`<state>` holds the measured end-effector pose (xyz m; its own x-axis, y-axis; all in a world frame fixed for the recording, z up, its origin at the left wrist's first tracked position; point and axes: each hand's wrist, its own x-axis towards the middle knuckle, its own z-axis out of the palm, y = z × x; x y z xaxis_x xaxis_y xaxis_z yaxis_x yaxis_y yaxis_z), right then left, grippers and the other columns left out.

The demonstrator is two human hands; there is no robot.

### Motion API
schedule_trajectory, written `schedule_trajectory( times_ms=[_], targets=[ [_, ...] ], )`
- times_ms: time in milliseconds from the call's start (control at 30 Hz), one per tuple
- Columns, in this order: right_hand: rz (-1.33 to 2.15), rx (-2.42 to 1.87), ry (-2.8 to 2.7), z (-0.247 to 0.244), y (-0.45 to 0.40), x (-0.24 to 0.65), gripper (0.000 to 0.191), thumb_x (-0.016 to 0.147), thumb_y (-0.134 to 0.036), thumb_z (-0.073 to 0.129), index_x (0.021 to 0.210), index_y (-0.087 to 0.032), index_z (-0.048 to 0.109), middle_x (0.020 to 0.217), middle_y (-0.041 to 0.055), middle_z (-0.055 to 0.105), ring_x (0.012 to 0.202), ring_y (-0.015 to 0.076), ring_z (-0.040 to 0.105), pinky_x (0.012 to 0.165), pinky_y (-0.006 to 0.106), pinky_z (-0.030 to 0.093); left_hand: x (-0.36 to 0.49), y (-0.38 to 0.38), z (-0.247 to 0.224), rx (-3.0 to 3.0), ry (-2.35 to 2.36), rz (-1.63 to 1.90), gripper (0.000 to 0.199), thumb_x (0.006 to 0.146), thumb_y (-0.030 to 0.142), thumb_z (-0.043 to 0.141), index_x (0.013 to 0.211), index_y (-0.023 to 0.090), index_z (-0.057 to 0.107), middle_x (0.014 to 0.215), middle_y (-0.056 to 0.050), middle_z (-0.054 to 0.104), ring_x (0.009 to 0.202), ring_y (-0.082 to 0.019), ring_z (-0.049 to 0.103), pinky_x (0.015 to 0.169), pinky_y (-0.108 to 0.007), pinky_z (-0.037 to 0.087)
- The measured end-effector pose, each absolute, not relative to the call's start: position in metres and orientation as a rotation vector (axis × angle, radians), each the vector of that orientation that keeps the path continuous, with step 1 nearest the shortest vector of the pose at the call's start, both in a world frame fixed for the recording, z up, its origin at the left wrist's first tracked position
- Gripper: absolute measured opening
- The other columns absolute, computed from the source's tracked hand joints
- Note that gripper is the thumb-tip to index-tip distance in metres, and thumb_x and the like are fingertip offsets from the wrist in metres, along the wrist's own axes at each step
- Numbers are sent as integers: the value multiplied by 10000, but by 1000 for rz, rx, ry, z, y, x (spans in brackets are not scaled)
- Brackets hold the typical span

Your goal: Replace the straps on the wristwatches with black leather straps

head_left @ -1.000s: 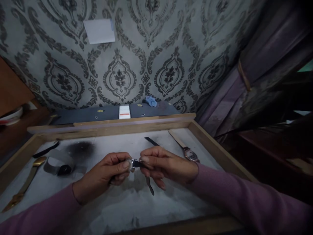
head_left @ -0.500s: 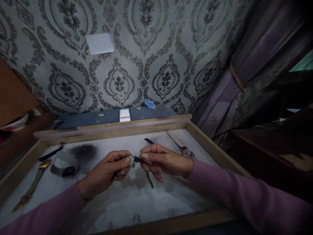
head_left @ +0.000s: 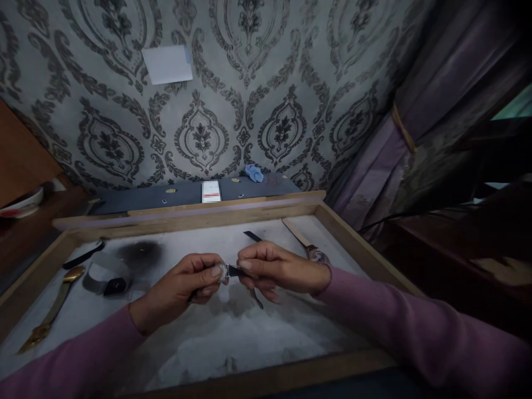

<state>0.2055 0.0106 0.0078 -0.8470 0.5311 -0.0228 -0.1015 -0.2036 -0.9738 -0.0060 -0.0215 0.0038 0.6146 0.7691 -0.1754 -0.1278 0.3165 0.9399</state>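
While the small round silver-coloured watch case [head_left: 224, 272] is pinched between the thumb and fingers of the left hand [head_left: 195, 281], the short black strap [head_left: 235, 271] at its edge is pinched by the right hand [head_left: 279, 270]. Both are held above the white-floored wooden tray [head_left: 208, 220], near its middle. Whether the slender dark piece [head_left: 258, 300] below the right fingers is a tool or strap cannot be told. Judgement: the case is best braced by its rim, with the strap drawn level and untwisted; light, even force is advised, low over the tray, so that any dropped part is caught.
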Motion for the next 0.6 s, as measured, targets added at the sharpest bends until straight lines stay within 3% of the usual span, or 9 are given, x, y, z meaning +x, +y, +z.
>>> schedule_trajectory(
  times_ms=[167, 600],
  targets=[
    [1947, -570, -1921, 13, 9, 210, 396, 903, -471, 512, 722, -119, 501, 626, -45, 477, 406, 12, 418, 371, 144, 293, -7, -23, 3, 1144, 715, 656, 259, 847, 370, 620, 770, 132, 555, 547, 82, 312, 470, -62, 182, 447, -229, 128],
    [1836, -622, -2064, 14, 4, 209, 468, 891, -578, 449, 716, -145, 477, 460, -92, 348, 404, 44, 302, 379, 162, 216, -10, -23, 6, 1287, 779, 593, 303, 840, 428, 598, 757, 140, 553, 557, 78, 312, 485, -73, 187, 461, -235, 131]
  ],
)
